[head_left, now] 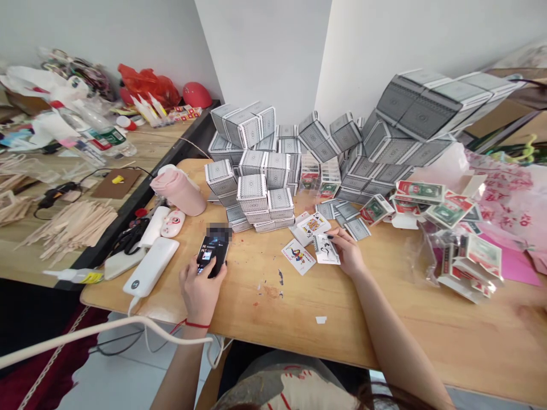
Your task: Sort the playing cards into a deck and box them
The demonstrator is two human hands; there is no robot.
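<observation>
My left hand [201,290] is closed around the lower part of a smartphone [212,251] with a lit screen, one finger lying on the glass. Between the fingers of my right hand [347,250] is a joker playing card [327,249], black and white, low over the table. A coloured joker card [298,256] lies face up just left of it. Behind these, a king card [311,228] tops a few loose cards. Several face-down cards [348,215] with grey backs are spread beyond my right hand.
Stacked blocks of grey-backed cards [256,191] rise at the back, with more piled high [427,102] at the right. Red-and-green card boxes [450,208] lie to the right. A pink tumbler [179,191] and a white power bank [151,267] with a cable stand left of the phone.
</observation>
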